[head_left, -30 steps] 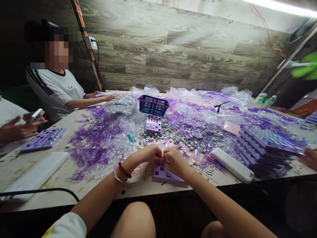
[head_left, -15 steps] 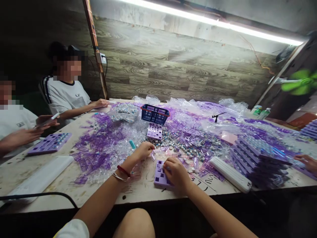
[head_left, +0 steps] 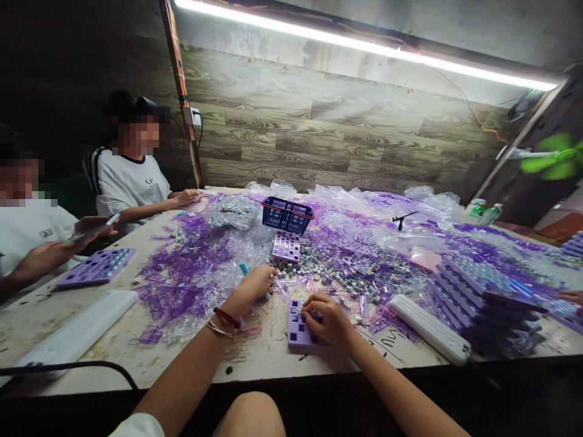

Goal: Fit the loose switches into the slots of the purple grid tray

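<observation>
My right hand (head_left: 328, 318) rests over a light purple tray (head_left: 297, 338) with rows of square holes, at the table's near edge. Its thumb and forefinger pinch a small whitish piece at one of the holes. My left hand (head_left: 257, 283) is closed beside a heap of small white and blue pieces (head_left: 285, 269); whatever its fingertips hold is too small to make out. Just behind that wrist lies a teal stick (head_left: 245, 268). Farther back, a second purple tray (head_left: 286, 247) leans by a dark blue basket (head_left: 288, 216) with a red rim.
Clear purple plastic pieces (head_left: 182, 261) spread across the table. Stacked, filled purple trays (head_left: 473, 297) and a white bar-shaped case (head_left: 430, 328) stand right. A long white box (head_left: 77, 331) and black cable (head_left: 68, 365) lie left. Two people sit left; another hand (head_left: 572, 297) shows far right.
My left hand has drawn slightly left and turned, its fingers toward the heap. My right hand stays at the tray with fingers a little raised. The whole view has shifted slightly.
</observation>
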The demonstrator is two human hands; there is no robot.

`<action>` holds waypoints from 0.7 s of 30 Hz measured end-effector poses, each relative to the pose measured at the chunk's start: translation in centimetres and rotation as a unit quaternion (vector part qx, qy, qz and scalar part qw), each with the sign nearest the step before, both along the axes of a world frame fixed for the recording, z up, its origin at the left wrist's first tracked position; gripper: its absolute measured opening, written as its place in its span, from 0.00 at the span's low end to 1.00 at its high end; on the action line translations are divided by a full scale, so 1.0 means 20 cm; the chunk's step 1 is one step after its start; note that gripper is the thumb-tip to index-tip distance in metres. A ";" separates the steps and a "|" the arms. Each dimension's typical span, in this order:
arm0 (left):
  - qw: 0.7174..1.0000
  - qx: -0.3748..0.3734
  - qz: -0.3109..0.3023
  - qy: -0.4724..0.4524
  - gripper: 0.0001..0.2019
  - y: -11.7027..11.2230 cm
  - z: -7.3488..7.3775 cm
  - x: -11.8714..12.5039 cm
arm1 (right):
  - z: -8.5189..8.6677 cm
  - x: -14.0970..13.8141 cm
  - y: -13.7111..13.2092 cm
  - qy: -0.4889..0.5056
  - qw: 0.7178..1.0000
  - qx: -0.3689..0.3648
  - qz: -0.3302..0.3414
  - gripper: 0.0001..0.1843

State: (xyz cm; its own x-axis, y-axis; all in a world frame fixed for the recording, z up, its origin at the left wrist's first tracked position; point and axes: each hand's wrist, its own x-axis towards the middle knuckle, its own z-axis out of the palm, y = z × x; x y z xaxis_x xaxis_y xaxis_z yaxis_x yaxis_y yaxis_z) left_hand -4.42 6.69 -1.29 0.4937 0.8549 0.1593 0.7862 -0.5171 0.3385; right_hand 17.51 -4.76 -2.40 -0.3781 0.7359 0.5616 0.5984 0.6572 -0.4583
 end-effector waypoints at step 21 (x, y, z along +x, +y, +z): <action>0.999 -0.033 0.009 -0.040 0.08 0.00 0.02 0.02 | 0.03 0.01 0.01 0.035 0.999 -0.029 0.006 0.08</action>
